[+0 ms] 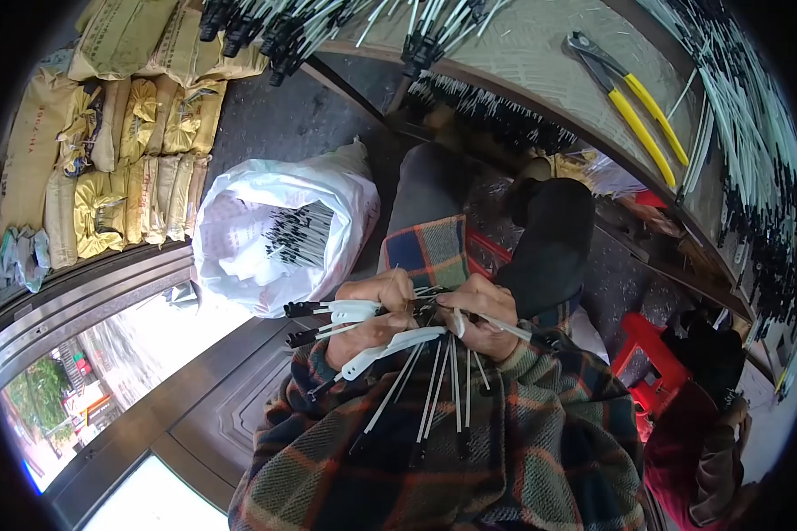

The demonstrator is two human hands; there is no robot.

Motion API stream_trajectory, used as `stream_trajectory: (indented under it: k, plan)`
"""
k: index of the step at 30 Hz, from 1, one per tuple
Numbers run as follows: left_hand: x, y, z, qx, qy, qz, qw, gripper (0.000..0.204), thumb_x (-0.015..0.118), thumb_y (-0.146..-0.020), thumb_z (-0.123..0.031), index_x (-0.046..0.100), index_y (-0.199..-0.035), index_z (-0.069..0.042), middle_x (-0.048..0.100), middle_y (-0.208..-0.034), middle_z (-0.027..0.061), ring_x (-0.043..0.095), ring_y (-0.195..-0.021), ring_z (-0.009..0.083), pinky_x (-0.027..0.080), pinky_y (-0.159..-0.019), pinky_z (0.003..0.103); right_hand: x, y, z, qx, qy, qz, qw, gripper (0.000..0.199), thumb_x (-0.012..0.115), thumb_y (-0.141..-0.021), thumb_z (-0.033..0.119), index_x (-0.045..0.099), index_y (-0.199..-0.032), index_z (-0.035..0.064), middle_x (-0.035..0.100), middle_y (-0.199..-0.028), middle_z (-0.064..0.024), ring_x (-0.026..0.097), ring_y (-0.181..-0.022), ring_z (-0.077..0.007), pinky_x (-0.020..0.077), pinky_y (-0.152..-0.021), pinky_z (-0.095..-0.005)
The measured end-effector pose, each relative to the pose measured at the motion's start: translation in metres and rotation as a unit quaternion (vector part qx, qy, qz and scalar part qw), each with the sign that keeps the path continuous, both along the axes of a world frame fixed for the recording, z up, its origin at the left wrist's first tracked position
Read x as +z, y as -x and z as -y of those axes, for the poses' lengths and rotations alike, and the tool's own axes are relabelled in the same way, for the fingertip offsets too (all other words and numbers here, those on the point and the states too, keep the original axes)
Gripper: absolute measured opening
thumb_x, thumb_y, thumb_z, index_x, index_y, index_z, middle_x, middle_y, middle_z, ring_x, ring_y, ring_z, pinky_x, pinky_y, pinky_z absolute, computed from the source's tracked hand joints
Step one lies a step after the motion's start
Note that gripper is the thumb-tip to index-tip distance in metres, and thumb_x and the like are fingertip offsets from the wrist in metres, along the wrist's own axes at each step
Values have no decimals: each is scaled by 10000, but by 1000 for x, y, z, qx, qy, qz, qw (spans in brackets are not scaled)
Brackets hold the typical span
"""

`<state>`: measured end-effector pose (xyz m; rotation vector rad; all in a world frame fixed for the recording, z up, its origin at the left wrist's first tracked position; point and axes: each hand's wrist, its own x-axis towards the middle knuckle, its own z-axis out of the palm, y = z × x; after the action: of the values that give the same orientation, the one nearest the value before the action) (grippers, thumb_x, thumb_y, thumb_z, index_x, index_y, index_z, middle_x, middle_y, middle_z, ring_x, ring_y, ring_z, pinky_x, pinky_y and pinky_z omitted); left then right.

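Above my lap, both hands meet at a bundle of thin white sticks with black ends (431, 389), which fan out downward over the plaid cloth (540, 425). My left hand (372, 320) is closed on the bundle. Two flat white plastic strips (390, 350) and several black-tipped sticks stick out from it to the left. My right hand (483, 314) is pinched at the bundle's right side, with a narrow white piece (500, 325) running out past its fingers. The exact joint between the hands is hidden by the fingers.
A white sack (226, 208) of similar sticks stands open at the left. Tan sacks (31, 159) are stacked beyond it. Yellow-handled pliers (638, 115) and stick piles (762, 168) lie on the table (522, 53). A red stool (646, 354) and another person's sleeve (691, 460) are at right.
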<state>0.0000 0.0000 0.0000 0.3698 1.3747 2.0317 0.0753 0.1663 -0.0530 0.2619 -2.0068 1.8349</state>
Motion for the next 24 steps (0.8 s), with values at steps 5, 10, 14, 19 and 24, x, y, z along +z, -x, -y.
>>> stream_trajectory:
  k: [5,10,14,19,24]
  plan:
    - [2,2,-3,15,-23,-4,1000,142,632,-711,-32,534,-611,-5,537,-652,74,438,-622,154,349,-568,282,3,3,0,-5,-7,-3,1000,312,682,-628,-76,623,-916,27,525,-644,-33,532,-496,-105,424,-444,-212]
    - [-2,3,-5,12,-23,-8,1000,157,634,-724,-53,534,-614,-3,526,-646,69,432,-621,152,352,-571,284,1,2,-1,-10,-4,1,1000,293,673,-633,-73,624,-908,14,526,-642,-39,544,-502,-115,432,-443,-224]
    - [6,2,-8,3,-1,-14,1000,180,562,-724,-93,469,-599,-2,423,-645,76,371,-580,158,306,-572,303,1,3,-2,0,8,-13,1000,270,660,-642,-73,626,-902,-7,537,-651,-51,554,-507,-130,437,-443,-232]
    - [12,0,-13,30,26,10,999,209,574,-744,-118,457,-606,-13,404,-643,67,377,-576,157,314,-559,306,4,5,-7,16,-4,-22,1000,262,655,-643,-74,629,-896,-13,548,-665,-57,557,-515,-136,440,-447,-237]
    - [-3,0,-9,40,12,-62,997,200,628,-765,-79,492,-635,-12,472,-657,59,470,-641,154,413,-625,285,1,5,-9,37,3,18,999,246,660,-660,-56,634,-898,-1,559,-689,-62,571,-548,-150,454,-476,-254]
